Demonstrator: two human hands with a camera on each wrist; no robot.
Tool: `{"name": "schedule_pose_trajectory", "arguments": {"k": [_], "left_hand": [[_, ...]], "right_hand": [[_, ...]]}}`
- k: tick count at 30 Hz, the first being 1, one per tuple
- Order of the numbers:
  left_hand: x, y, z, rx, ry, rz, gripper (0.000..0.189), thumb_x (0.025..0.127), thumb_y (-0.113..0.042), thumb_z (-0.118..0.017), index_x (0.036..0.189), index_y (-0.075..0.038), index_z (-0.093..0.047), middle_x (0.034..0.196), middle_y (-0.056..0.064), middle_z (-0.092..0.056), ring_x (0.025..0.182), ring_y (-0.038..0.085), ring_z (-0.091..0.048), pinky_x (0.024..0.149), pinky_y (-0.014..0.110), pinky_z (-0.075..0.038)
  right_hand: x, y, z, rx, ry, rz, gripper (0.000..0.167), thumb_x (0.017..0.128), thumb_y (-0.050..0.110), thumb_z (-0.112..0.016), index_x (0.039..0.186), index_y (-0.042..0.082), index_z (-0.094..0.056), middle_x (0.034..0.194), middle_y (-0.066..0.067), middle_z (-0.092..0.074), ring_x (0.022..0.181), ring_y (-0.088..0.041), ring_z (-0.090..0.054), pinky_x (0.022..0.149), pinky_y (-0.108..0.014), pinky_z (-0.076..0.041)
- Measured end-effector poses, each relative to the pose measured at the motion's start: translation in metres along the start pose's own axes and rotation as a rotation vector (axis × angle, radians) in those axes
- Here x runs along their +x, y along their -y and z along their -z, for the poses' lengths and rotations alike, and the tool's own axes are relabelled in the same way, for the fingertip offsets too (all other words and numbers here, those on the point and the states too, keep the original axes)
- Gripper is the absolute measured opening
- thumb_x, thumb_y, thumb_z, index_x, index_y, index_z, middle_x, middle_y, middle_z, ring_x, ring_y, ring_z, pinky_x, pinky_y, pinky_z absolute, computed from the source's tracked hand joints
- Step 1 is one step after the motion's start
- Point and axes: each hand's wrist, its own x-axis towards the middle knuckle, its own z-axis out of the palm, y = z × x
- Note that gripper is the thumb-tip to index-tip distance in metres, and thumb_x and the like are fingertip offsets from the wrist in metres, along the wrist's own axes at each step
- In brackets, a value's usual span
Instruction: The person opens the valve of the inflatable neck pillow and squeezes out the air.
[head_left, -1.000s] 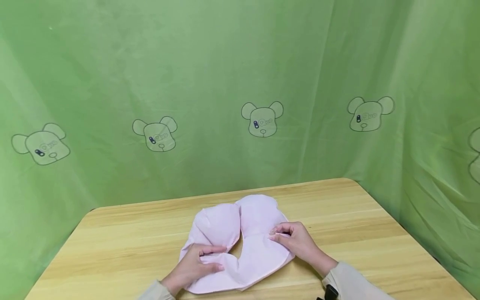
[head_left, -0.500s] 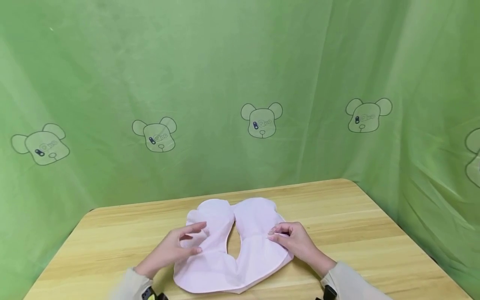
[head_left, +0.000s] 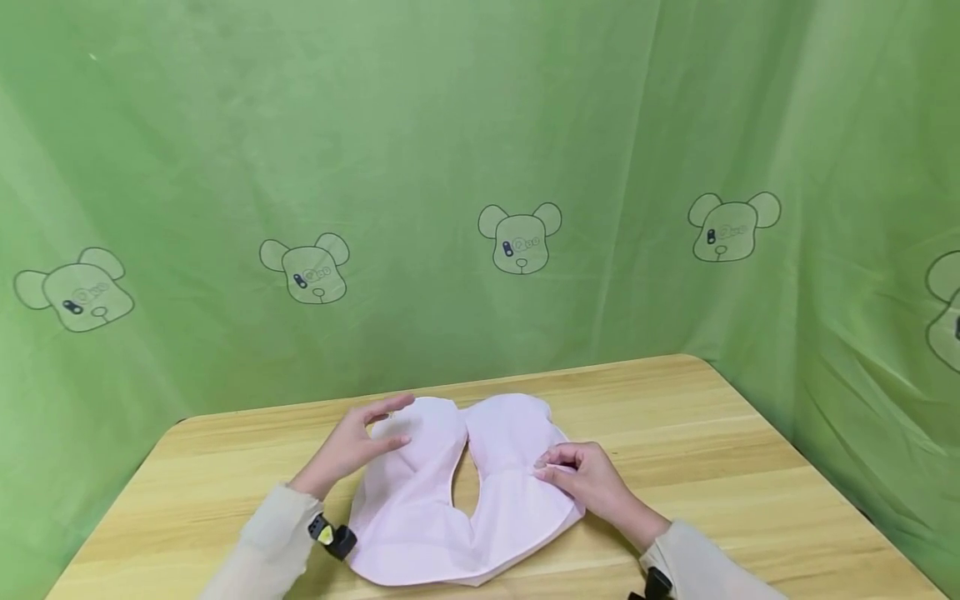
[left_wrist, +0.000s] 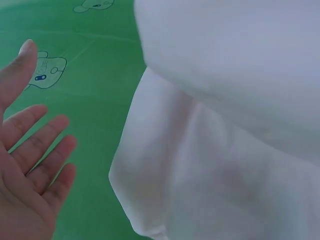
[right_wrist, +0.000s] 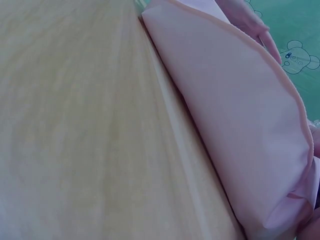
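Observation:
A pale pink U-shaped cloth piece [head_left: 442, 533], puffy like a neck pillow, lies on the wooden table with a narrow opening at its middle. Its two rounded lobes point away from me and meet at the far end. My left hand [head_left: 352, 442] is over the left lobe, fingers extended and thumb apart. In the left wrist view that hand [left_wrist: 30, 170] shows spread fingers beside the cloth, nothing between them. My right hand [head_left: 588, 479] pinches the right side of the cloth between thumb and fingers. The right wrist view shows the cloth's seamed edge [right_wrist: 250, 42].
The wooden table [head_left: 720, 467] has a rounded far right corner. A green curtain [head_left: 420, 125] printed with bear heads hangs behind it and along the sides. A black device [head_left: 330, 535] is strapped at the left wrist, with another black device [head_left: 654, 583] at the right.
My left hand has let go of the lower left part and moved up and away over the left lobe. The left lobe has spread out flatter. My right hand has stayed in place.

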Motion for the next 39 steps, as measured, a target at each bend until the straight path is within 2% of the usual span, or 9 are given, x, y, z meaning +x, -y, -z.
{"name": "schedule_pose_trajectory", "arguments": {"k": [4, 7, 14, 20, 26, 35, 39], "left_hand": [[0.014, 0.001, -0.001, -0.058, -0.008, 0.032, 0.053, 0.082, -0.018, -0.073, 0.131, -0.008, -0.055, 0.135, 0.007, -0.054, 0.130, 0.030, -0.042, 0.107, 0.055, -0.028], [0.023, 0.003, -0.003, -0.067, -0.009, 0.059, 0.052, 0.082, -0.023, -0.073, 0.130, -0.013, -0.057, 0.133, 0.002, -0.056, 0.131, 0.028, -0.042, 0.108, 0.056, -0.026], [0.036, 0.015, -0.018, -0.077, 0.007, 0.073, 0.052, 0.081, -0.024, -0.074, 0.129, -0.011, -0.058, 0.132, 0.003, -0.057, 0.130, 0.026, -0.043, 0.109, 0.054, -0.025], [0.038, 0.029, -0.032, -0.062, 0.014, 0.043, 0.055, 0.080, -0.022, -0.075, 0.130, -0.008, -0.056, 0.136, 0.006, -0.053, 0.131, 0.026, -0.041, 0.110, 0.046, -0.028], [0.038, 0.038, -0.042, -0.002, 0.009, 0.030, 0.067, 0.075, -0.023, -0.079, 0.135, -0.012, -0.052, 0.144, 0.006, -0.045, 0.138, 0.028, -0.031, 0.113, 0.048, -0.019], [0.032, 0.043, -0.053, -0.034, 0.020, 0.125, 0.078, 0.073, -0.023, -0.080, 0.142, -0.015, -0.043, 0.149, 0.006, -0.036, 0.138, 0.031, -0.028, 0.112, 0.051, -0.018], [0.033, 0.045, -0.055, -0.029, 0.027, 0.136, 0.079, 0.073, -0.022, -0.080, 0.142, -0.015, -0.042, 0.150, 0.009, -0.035, 0.137, 0.034, -0.028, 0.112, 0.053, -0.017]], "right_hand": [[0.001, 0.000, 0.000, -0.002, 0.003, 0.017, 0.006, 0.079, 0.006, -0.074, 0.080, 0.001, -0.070, 0.082, -0.008, -0.069, 0.075, -0.003, -0.058, 0.066, -0.018, -0.048], [0.001, 0.000, -0.001, 0.003, 0.002, 0.024, 0.003, 0.078, 0.003, -0.073, 0.078, 0.003, -0.070, 0.081, -0.008, -0.069, 0.075, -0.003, -0.058, 0.065, -0.018, -0.049], [0.000, 0.003, 0.000, 0.014, 0.001, 0.024, 0.005, 0.078, 0.004, -0.074, 0.078, 0.001, -0.070, 0.082, -0.009, -0.069, 0.075, -0.003, -0.058, 0.065, -0.018, -0.049], [-0.001, 0.003, -0.001, 0.021, 0.000, 0.014, 0.011, 0.077, 0.007, -0.075, 0.080, -0.002, -0.070, 0.082, -0.008, -0.069, 0.074, -0.003, -0.058, 0.065, -0.018, -0.048], [-0.001, 0.002, -0.001, 0.025, 0.005, 0.006, 0.010, 0.078, 0.009, -0.075, 0.081, 0.000, -0.070, 0.084, -0.008, -0.069, 0.074, -0.003, -0.057, 0.065, -0.018, -0.048], [0.000, 0.000, -0.001, 0.018, 0.011, 0.003, 0.010, 0.079, 0.010, -0.075, 0.082, 0.001, -0.070, 0.084, -0.007, -0.069, 0.075, -0.003, -0.057, 0.066, -0.018, -0.048], [0.000, 0.001, -0.001, 0.025, 0.015, 0.017, 0.012, 0.078, 0.010, -0.075, 0.081, 0.000, -0.070, 0.084, -0.009, -0.069, 0.075, -0.003, -0.058, 0.067, -0.018, -0.049]]}}
